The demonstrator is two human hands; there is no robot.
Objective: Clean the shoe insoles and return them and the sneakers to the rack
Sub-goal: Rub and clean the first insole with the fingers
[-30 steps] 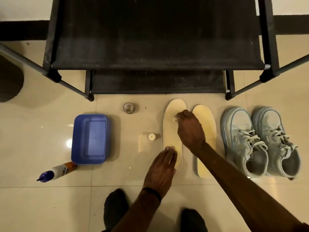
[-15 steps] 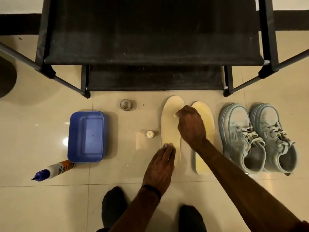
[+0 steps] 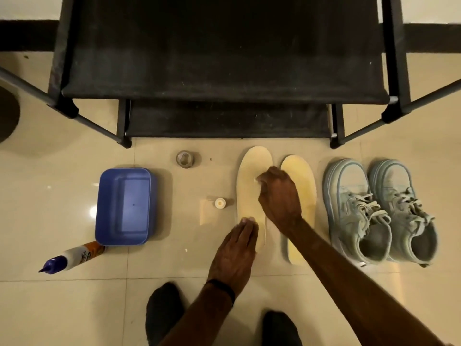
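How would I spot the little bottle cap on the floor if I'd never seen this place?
Start at the black shoe rack and drop to the tiled floor in front of it. Between the blue tub and the left insole stands a small cream cap. It is pale, and sits nearer than the grey tape roll.

bottle (image 3: 74, 254) label print, too blurred to read

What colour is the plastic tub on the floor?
The tub is blue, seen clearly in the head view.
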